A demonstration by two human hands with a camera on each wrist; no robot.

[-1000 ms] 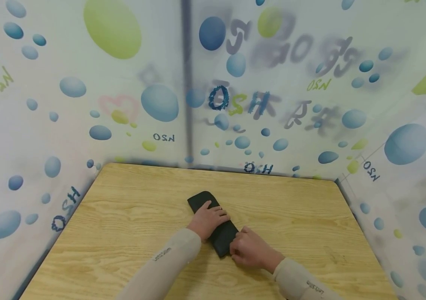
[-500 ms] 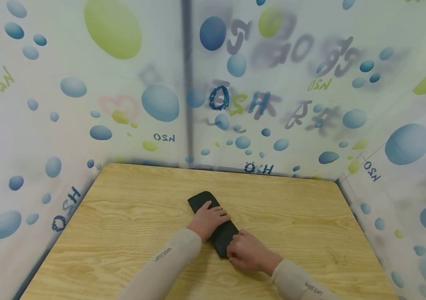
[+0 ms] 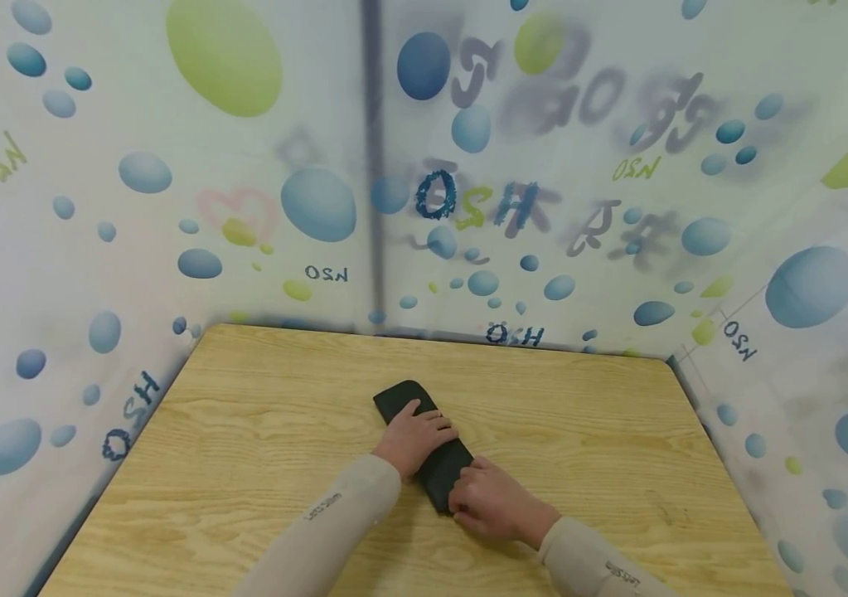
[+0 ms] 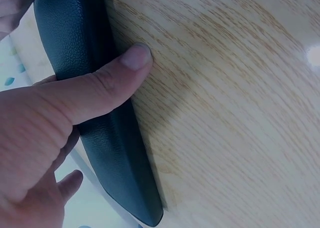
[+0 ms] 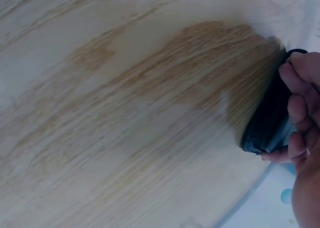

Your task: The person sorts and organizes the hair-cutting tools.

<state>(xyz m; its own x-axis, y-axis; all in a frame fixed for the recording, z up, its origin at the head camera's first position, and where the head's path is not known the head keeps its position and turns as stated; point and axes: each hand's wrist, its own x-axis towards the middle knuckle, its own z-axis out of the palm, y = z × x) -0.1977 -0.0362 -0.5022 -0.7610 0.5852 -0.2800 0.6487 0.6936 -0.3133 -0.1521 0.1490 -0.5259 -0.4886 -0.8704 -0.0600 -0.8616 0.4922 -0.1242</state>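
A long black case [image 3: 444,474] with a leather-like grain lies slantwise on the wooden table. Across its middle lies my left hand [image 3: 412,439], holding it between thumb and fingers; in the left wrist view the thumb [image 4: 107,85] reaches over the case's side [image 4: 117,148]. At the near right end is my right hand [image 3: 496,502], its fingers curled against the case's edge. The right wrist view shows those fingers [image 5: 297,107] gripping around the dark end of the case [image 5: 265,120]. What lies between the right fingertips is partly hidden.
The light wood-grain table [image 3: 580,414] reaches back to a wall [image 3: 588,274] printed with blue and green drops and letters. More patterned wall stands on the left and right sides.
My right hand has shifted slightly left along the near end of the case. The left hand and the case have stayed in place.
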